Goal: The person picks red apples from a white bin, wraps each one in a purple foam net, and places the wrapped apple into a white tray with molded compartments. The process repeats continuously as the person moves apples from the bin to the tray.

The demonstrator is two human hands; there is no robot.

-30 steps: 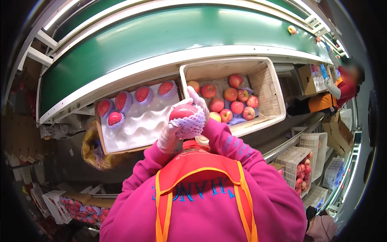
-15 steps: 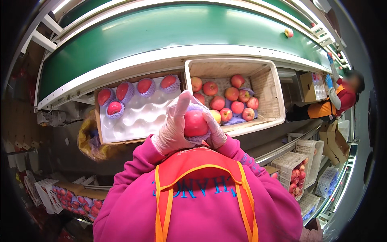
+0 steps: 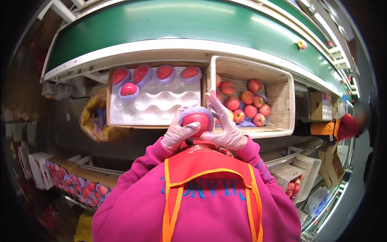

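Observation:
In the head view, both hands wear pale gloves and cradle a red apple (image 3: 193, 124) in a lilac foam net. My left hand (image 3: 177, 133) grips it from the left, thumb across its lower front. My right hand (image 3: 225, 131) holds its right side, thumb underneath and forefinger stretched upward. Just beyond them is a white moulded tray (image 3: 145, 113) in a cardboard box, with several netted apples along its far and left cups. Beside it, a pale plastic crate (image 3: 276, 97) holds several loose apples on lilac padding.
A green conveyor (image 3: 169, 20) runs beyond the boxes, carrying a loose apple (image 3: 302, 45). A co-worker (image 3: 346, 125) stands at the right. A yellow bag (image 3: 90, 117) lies left of the tray. Apple crates (image 3: 284, 177) and packed boxes (image 3: 76, 185) stand behind me on both sides.
The netted apple has been turned in my hands. My right hand's fingers have stretched upward. The view has shifted, placing tray and crate farther right. The co-worker's raised arms have dropped from clear view.

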